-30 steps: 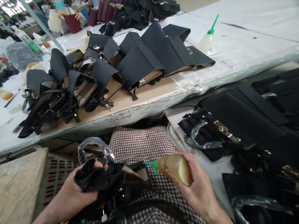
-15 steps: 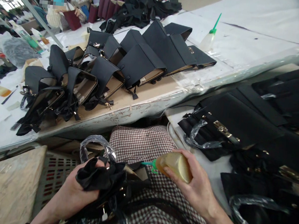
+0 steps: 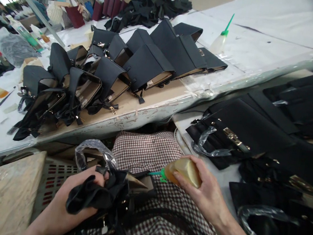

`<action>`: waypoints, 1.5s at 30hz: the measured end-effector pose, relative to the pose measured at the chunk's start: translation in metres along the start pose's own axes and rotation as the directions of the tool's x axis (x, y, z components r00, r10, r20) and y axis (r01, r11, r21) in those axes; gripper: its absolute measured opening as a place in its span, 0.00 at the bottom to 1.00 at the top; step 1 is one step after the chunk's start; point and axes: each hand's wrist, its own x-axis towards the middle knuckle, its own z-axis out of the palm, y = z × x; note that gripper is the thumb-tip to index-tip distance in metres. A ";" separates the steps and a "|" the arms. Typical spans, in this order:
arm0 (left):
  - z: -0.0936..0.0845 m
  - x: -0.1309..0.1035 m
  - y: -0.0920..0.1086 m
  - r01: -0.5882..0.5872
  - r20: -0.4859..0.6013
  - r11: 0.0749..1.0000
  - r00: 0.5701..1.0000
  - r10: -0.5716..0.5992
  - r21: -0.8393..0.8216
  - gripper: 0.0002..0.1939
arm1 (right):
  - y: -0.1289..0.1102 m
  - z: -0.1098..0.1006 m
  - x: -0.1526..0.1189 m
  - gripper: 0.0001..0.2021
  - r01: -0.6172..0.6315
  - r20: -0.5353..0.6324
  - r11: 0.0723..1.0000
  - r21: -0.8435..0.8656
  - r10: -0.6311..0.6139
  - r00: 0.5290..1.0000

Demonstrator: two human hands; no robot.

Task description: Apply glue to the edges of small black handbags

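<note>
Left hand (image 3: 64,193) gripped 1 black bag (image 3: 146,192) by gathered cloth (image 3: 88,197), seemingly soft, light | Right hand (image 3: 210,191) wrapped 1 bottle (image 3: 186,170), likely squeezable; best hold lay behind nozzle (image 3: 155,173)

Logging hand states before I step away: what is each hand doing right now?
Left hand: closed on a black fabric-trimmed bag.
Right hand: closed around a green-capped plastic bottle of amber liquid.

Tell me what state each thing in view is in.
Left hand: closed on held bag.
Right hand: closed round amber bottle.
Amber bottle: tipped sideways, nozzle by held bag.
Bag handle: wrapped in clear plastic.
Pale bottle: standing.
Tabletop bags: several open, lining showing.
</note>
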 end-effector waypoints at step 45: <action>-0.003 0.041 -0.017 -0.260 0.214 0.960 0.937 0.278 -0.107 0.07 | 0.012 0.027 0.080 0.26 -0.073 0.170 0.991 0.115 0.053 0.984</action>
